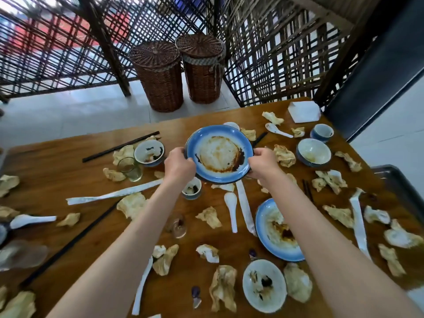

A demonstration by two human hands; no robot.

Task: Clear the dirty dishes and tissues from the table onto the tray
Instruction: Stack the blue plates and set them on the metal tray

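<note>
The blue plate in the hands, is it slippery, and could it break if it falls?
The blue plate looks glazed and shiny with brown sauce smears, so it is probably a bit slippery. It seems to be ceramic, likely stiff, fairly heavy and breakable if dropped. Gripping the rim with the left hand and right hand likely steadies it.

Two bare forearms, left hand (pixel 178 165), right hand (pixel 263 162), no sleeves visible

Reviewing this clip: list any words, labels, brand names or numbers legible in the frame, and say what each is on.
None: no text can be read anywhere.
The white paper strips carry faint marks, too blurred to read.
The blue-rimmed plate, held by the left hand and right hand, shows only sauce stains.
The white napkin stack looks blank.
</note>
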